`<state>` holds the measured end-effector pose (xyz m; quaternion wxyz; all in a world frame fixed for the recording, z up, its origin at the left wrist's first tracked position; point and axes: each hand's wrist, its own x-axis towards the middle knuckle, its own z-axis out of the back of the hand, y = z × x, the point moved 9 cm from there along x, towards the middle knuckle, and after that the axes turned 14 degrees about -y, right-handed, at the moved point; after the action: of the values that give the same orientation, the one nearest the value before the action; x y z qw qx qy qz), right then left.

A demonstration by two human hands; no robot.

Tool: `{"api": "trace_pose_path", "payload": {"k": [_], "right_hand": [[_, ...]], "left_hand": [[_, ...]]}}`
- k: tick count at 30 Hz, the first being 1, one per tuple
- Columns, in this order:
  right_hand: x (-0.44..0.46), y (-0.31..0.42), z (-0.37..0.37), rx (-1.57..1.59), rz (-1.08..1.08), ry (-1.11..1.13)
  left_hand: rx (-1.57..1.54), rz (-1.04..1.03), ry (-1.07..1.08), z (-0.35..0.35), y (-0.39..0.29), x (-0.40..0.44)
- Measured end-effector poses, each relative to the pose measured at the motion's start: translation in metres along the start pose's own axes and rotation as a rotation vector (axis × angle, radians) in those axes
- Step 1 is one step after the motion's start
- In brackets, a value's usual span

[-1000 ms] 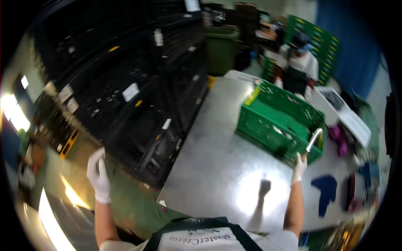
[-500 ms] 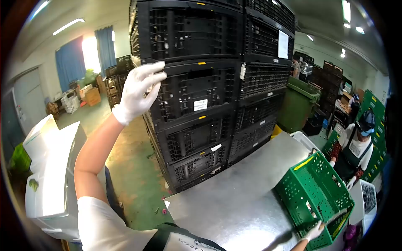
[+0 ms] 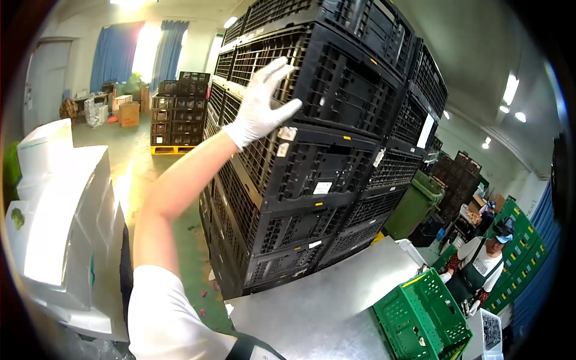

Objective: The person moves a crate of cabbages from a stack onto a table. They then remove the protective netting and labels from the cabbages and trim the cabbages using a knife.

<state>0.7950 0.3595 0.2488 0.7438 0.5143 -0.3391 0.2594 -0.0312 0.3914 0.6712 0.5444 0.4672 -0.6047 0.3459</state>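
My left hand (image 3: 262, 107), in a white glove, is raised at the near corner of a tall stack of black mesh crates (image 3: 354, 90). Its fingers are spread and nothing sits in its grasp; whether the fingertips touch the crate side I cannot tell. Low on the right, a green perforated crate (image 3: 420, 318) rests tilted on the metal table (image 3: 336, 312). My right hand is out of the picture.
White foam boxes (image 3: 66, 228) are piled at the left. Smaller dark crates (image 3: 179, 111) stand on a yellow pallet behind. A green bin (image 3: 414, 204) is beyond the stack. At the right, a co-worker (image 3: 477, 270) stands near a white box (image 3: 489, 336).
The view has turned, showing more of the stack's left side. My left hand has moved right and up toward the crates. My right hand, earlier at the green crate's edge, has left the view.
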Motion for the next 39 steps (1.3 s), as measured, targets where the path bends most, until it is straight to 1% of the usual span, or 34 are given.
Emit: {"api": "trace_pose_path", "payload": {"k": [1, 3, 4, 5, 6, 7, 8, 10, 12, 14, 15, 16, 17, 18, 20, 22, 23, 24, 26, 30, 32, 33, 34, 35, 36, 37, 39], "right_hand": [[0.018, 0.036, -0.016, 0.103, 0.092, 0.025], [0.064, 0.15, -0.074, 0.598, 0.292, 0.183], [0.066, 0.276, -0.012, 0.559, 0.409, 0.09], [0.068, 0.366, 0.019, 0.856, 0.377, 0.153], [0.064, 0.463, 0.072, 0.948, 0.555, 0.167], [0.055, 0.54, 0.124, 0.869, 0.779, 0.055], [0.05, 0.601, 0.154, 0.98, 0.846, 0.024], [0.032, 0.707, 0.22, 1.077, 1.059, -0.141], [0.029, 0.793, 0.245, 1.246, 1.081, -0.2], [0.035, 0.873, 0.251, 1.314, 0.934, -0.128], [0.042, 0.911, 0.249, 1.252, 0.84, -0.097], [0.041, 0.948, 0.254, 1.125, 0.831, 0.085], [0.052, 0.975, 0.25, 1.061, 0.74, 0.035], [0.056, 0.986, 0.254, 1.004, 0.599, -0.055], [0.076, 1.012, 0.24, 0.832, 0.488, 0.04], [0.093, 1.023, 0.237, 0.782, 0.501, -0.018], [0.099, 1.024, 0.24, 0.797, 0.532, -0.077], [0.104, 1.03, 0.241, 0.722, 0.612, -0.134], [0.115, 1.034, 0.236, 0.722, 0.611, -0.054], [0.139, 1.043, 0.25, 0.472, 0.587, -0.205], [0.153, 1.055, 0.253, 0.359, 0.675, -0.289], [0.134, 1.055, 0.264, 0.344, 0.75, -0.282], [0.139, 1.061, 0.264, 0.331, 0.788, -0.275], [0.141, 1.061, 0.268, 0.363, 0.739, -0.303], [0.158, 1.071, 0.261, 0.355, 0.752, -0.234], [0.17, 1.076, 0.256, 0.45, 0.741, -0.226], [0.151, 1.059, 0.25, 0.607, 0.602, -0.104]], "left_hand": [[-0.029, 0.02, 0.025, -0.006, 0.002, -0.003], [-0.123, 0.062, 0.041, -0.019, 0.006, -0.013], [-0.198, 0.086, 0.03, -0.025, 0.01, -0.018], [-0.254, 0.064, -0.008, -0.027, 0.011, -0.021], [-0.307, 0.042, -0.046, -0.028, 0.013, -0.024], [-0.288, 0.06, -0.033, -0.029, 0.018, -0.025], [-0.306, 0.038, -0.069, -0.025, 0.017, -0.026], [-0.305, 0.083, -0.055, -0.024, 0.02, -0.027], [-0.328, 0.056, -0.099, -0.021, 0.021, -0.026], [-0.336, 0.078, -0.108, -0.023, 0.025, -0.028], [-0.333, 0.094, -0.109, -0.024, 0.027, -0.03], [-0.331, 0.11, -0.113, -0.023, 0.028, -0.031], [-0.339, 0.127, -0.114, -0.024, 0.03, -0.032], [-0.336, 0.124, -0.116, -0.024, 0.031, -0.032], [-0.354, 0.136, -0.118, -0.022, 0.033, -0.031], [-0.399, 0.139, -0.102, -0.02, 0.035, -0.031], [-0.417, 0.14, -0.113, -0.02, 0.036, -0.031], [-0.436, 0.14, -0.124, -0.02, 0.038, -0.032], [-0.491, 0.155, -0.13, -0.021, 0.041, -0.033], [-0.537, 0.156, -0.151, -0.022, 0.045, -0.035], [-0.564, 0.172, -0.192, -0.024, 0.046, -0.036], [-0.565, 0.177, -0.182, -0.023, 0.048, -0.036], [-0.575, 0.182, -0.164, -0.025, 0.047, -0.035], [-0.546, 0.18, -0.178, -0.025, 0.047, -0.035], [-0.579, 0.185, -0.173, -0.025, 0.049, -0.035], [-0.572, 0.193, -0.149, -0.027, 0.049, -0.035], [-0.575, 0.184, -0.146, -0.033, 0.047, -0.037]]}}
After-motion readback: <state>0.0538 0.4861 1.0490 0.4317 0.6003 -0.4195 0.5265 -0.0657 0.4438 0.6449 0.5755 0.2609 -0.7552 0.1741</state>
